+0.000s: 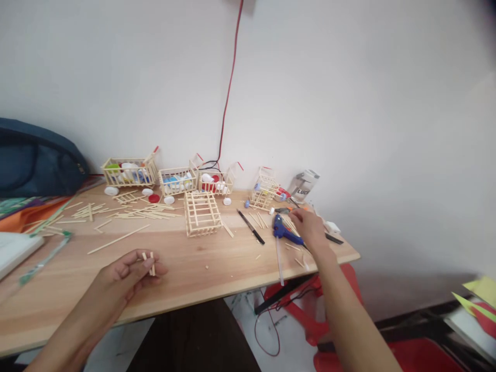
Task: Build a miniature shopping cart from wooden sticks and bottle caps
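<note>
My left hand (129,274) rests near the table's front edge, its fingers pinched on two short wooden sticks (149,261). My right hand (310,227) reaches to the right end of the table and lies on the handle of a blue glue gun (284,232), whose white glue stick (279,266) points toward the front edge. An open cage of wooden sticks (201,213) stands in the middle of the table. Whether the right fingers grip the gun is unclear.
Wooden table (217,268) against a white wall. Several stick baskets (129,172) holding bottle caps line the back. Loose sticks (127,211) lie scattered left. A black blade or pen (251,227), a silver box (304,186), a dark bag (34,160), a red stool (321,305) below.
</note>
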`<act>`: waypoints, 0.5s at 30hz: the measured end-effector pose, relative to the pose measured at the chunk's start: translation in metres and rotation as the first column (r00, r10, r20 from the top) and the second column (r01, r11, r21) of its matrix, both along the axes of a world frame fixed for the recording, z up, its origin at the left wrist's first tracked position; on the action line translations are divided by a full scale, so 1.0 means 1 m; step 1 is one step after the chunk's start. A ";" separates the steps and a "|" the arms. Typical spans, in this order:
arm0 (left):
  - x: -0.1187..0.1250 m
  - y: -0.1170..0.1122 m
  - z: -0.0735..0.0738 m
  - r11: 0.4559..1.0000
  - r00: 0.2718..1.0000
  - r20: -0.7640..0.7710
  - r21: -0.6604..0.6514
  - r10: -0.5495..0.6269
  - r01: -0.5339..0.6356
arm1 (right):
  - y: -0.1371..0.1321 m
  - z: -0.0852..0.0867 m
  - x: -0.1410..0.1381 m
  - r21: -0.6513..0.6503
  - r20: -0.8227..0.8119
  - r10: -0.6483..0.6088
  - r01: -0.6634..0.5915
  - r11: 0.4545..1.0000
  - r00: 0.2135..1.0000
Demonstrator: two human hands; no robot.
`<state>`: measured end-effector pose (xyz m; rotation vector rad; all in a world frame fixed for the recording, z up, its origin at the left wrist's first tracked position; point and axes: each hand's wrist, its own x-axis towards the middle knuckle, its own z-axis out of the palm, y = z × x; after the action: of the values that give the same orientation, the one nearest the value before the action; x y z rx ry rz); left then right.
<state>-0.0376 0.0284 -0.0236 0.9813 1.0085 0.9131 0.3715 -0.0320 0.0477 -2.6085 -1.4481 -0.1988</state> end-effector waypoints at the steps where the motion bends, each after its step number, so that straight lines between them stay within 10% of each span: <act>1: 0.001 0.000 -0.001 1.000 1.000 -0.002 0.004 0.011 -0.011 | -0.005 0.002 0.018 -0.036 0.001 -0.053 0.053 0.998 0.999; 15: 0.008 -0.008 0.004 0.996 0.996 -0.007 0.015 0.093 -0.093 | 0.020 -0.040 0.089 -0.383 0.051 -0.256 0.256 0.888 0.965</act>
<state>-0.0297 0.0204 -0.0200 0.9573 1.0618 0.9959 0.4601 -0.0118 0.0078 -3.1166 -1.2398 0.0708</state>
